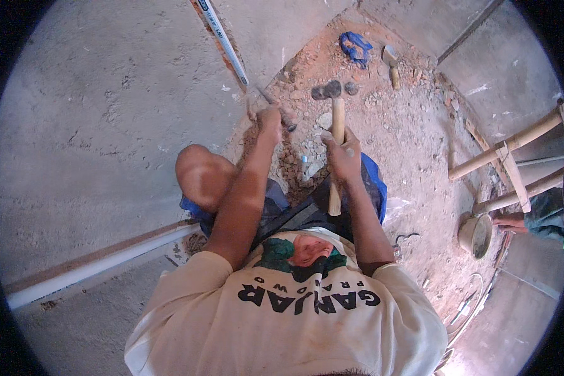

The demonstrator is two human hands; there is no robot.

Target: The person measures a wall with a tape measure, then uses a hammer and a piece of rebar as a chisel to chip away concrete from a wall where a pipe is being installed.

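My right hand (344, 156) is wrapped round the wooden handle of a hammer (338, 119). Its dark metal head points away from me, above the rubble. To its left, my left hand (269, 122) is closed around a dark metal chisel (289, 123), whose blunt end sticks out toward the hammer. The chisel's other end lies near the wall, close to the lower end of a white pipe (225, 47) set in a cut groove; its tip is hard to make out. Broken rubble (291, 163) lies below both hands, between my knees.
A blue cloth (355, 49) and a wooden-handled tool (391, 66) lie on the debris ahead. At right are bamboo poles (507, 145), a bucket (475, 236) and another person's hand (509, 222). Another white pipe (106, 268) runs along the wall at lower left.
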